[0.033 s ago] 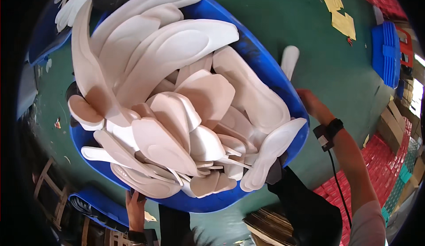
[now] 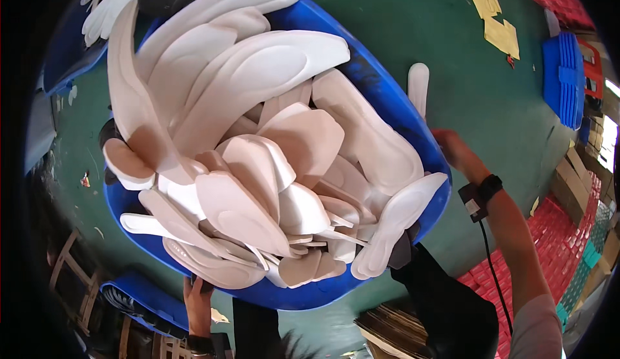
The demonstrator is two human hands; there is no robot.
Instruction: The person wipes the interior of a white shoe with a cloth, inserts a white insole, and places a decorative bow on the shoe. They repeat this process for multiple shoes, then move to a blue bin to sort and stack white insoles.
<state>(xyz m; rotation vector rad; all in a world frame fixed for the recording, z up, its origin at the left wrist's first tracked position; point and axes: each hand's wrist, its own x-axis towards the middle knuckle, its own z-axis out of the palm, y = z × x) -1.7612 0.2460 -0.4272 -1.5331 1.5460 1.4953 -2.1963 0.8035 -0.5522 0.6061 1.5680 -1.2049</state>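
A large blue tub point(image 2: 371, 55) heaped with insoles fills the middle of the view. White insoles point(image 2: 271, 62) lie toward its far side, and beige ones point(image 2: 242, 207) cover the centre and near part. My left hand point(image 2: 197, 294) is closed at the tub's near left rim, fingertips partly hidden beneath it. At the right rim, my right hand point(image 2: 455, 152) grips from outside, its fingers mostly out of sight behind the edge. One white insole point(image 2: 418, 87) sticks out beyond the right rim, above my right hand; its lower end is hidden.
Another blue tub point(image 2: 71, 68) with white pieces stands far left, and a blue bin point(image 2: 145, 301) is near left. Stacked blue crates point(image 2: 562, 81) are at the right. Yellow sheets point(image 2: 500, 36) lie on the green floor. Near my legs sits a cardboard stack point(image 2: 391, 330).
The tub's far and left parts, with their insoles, have shifted slightly to the right. The insole outside the right rim has swung a little left and stands straighter. My hands stay in place.
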